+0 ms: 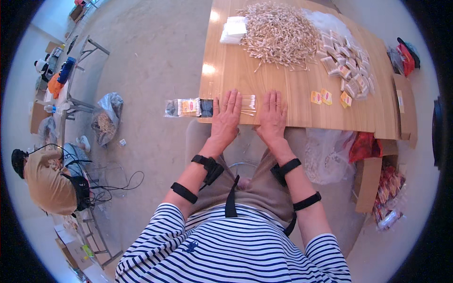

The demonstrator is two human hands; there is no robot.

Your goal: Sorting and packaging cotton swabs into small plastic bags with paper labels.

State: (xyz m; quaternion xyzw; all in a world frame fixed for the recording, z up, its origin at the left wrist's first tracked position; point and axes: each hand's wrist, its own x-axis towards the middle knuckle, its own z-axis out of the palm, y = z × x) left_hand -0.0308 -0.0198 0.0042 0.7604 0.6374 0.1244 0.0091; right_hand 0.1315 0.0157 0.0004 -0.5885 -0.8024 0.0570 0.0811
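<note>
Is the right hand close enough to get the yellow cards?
Probably yes: the right hand is palm-down nearby, and only bare table shows between it and the nearest yellow cards.

Pale walls point(425, 89), grey floor point(151, 61), light wooden table point(302, 115), metal-legged tables point(97, 46) leftward.

A wood-grain counter point(231, 68) carries a broad heap of loose cotton swabs point(281, 35) toward its far side, between a white stack point(234, 30) at left and a pile of filled swab packets point(349, 68) at right. Yellow cards point(326, 96) lie nearer the front; a short row of swabs point(248, 104) rests between the flattened hands point(226, 118).
</note>
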